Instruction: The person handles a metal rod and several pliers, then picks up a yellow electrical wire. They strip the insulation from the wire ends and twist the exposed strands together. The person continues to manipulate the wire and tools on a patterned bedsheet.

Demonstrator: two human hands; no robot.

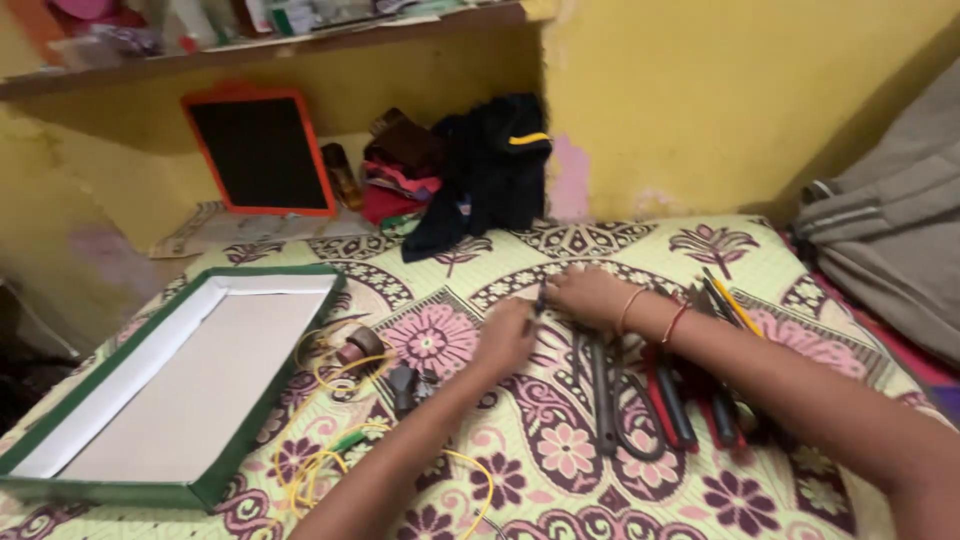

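Far left of the hands: shallow green-edged box [170, 395], white inside, on the floral bedsheet [600, 490]. Between box and hands: yellow wire [330, 375] in loose loops, a small brown spool [362, 343] and a dark small part [403, 385] just left of the left wrist. Left hand [505, 338] and right hand [588, 295] meet fingertip to fingertip on a thin dark tool [540, 298]; both look pinched on it, tool upright between them, blurred so exact hold unclear. Just below the right hand: dark metal scissors [610, 400], flat. Under the right forearm: red-handled pliers [690, 400]. Right of the wrist: pencils [728, 300]. Behind the grip, against the yellow wall: orange-framed slate [260, 152], pile of dark clothes [480, 175]
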